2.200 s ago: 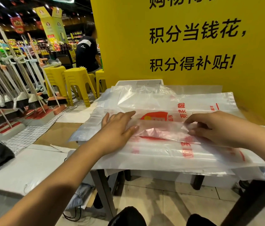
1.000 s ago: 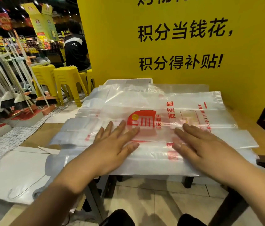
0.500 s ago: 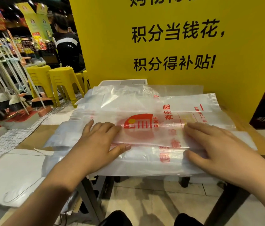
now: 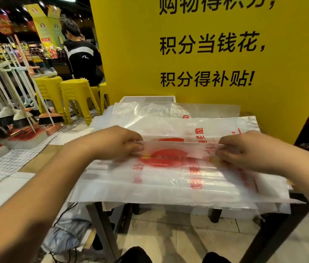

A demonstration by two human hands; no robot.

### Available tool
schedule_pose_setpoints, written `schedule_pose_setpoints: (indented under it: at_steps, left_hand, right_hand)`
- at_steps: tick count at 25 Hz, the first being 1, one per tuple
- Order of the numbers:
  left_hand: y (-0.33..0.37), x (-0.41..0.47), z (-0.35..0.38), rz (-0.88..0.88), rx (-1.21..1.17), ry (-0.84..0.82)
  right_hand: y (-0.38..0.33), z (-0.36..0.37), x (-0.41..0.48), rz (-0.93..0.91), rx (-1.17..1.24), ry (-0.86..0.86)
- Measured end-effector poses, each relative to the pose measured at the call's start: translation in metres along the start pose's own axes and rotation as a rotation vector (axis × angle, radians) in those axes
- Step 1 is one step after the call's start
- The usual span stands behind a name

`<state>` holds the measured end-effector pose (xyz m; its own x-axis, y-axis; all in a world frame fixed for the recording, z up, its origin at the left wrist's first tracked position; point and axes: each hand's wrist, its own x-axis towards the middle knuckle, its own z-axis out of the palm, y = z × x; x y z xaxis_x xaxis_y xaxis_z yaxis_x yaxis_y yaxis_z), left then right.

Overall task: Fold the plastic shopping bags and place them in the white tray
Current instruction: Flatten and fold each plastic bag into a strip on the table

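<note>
A stack of translucent plastic shopping bags [image 4: 169,179] with red print covers a small table. The top bag [image 4: 176,150] is partly folded, and its far edge is lifted off the stack. My left hand [image 4: 112,143] pinches that edge at the left, thumb toward me and fingers behind. My right hand [image 4: 245,149] pinches the same edge at the right. The white tray [image 4: 148,99] stands at the back of the table against the yellow board, mostly hidden behind the bags.
A yellow sign board [image 4: 207,54] rises right behind the table. Yellow stools [image 4: 75,95] and a rack of brooms [image 4: 13,103] stand to the left. A person in a black top [image 4: 82,59] sits beyond the stools. Dark table legs [image 4: 102,228] show below.
My hands were pressing flat on the top bag. Both now pinch its far edge and have raised it off the stack.
</note>
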<state>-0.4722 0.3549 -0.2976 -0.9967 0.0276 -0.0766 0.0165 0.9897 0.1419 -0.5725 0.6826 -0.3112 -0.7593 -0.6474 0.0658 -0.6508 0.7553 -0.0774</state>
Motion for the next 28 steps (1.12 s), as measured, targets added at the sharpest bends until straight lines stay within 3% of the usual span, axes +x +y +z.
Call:
schedule_pose_setpoints:
  at_steps: [3,6,10,12,15,18,20,22,24,28]
  left_hand:
    - [-0.005,0.018,-0.014,-0.035,-0.011,-0.044]
    - [-0.011,0.034,-0.013,-0.112,-0.063,0.065]
    - [-0.017,0.040,0.007,-0.191,0.138,0.234]
    - [-0.015,0.037,0.022,-0.167,0.196,0.344]
    - [-0.001,0.027,0.040,-0.074,0.103,0.474]
    - [0.029,0.019,0.051,0.060,-0.098,0.343]
    - [0.042,0.016,0.060,0.087,-0.075,0.203]
    - [0.044,0.016,0.068,0.065,-0.039,0.142]
    - [0.041,0.015,0.071,0.050,-0.049,0.129]
    - [0.032,0.013,0.071,0.016,-0.028,0.106]
  right_hand:
    - [0.012,-0.009,0.022,0.031,0.045,-0.062]
    - [0.018,-0.010,0.036,0.071,0.032,-0.034]
    - [0.020,0.010,0.042,0.115,-0.266,0.202]
    - [0.019,0.024,0.043,0.140,-0.247,0.309]
    - [0.016,0.042,0.045,0.166,-0.204,0.384]
    - [0.009,0.046,0.051,0.213,-0.149,0.411]
    - [-0.003,0.044,0.050,0.192,-0.083,0.454]
    - [-0.019,0.045,0.044,0.067,-0.004,0.412]
    - [-0.031,0.050,0.036,-0.038,0.051,0.250]
    - [-0.025,0.056,0.031,0.013,0.153,0.014]
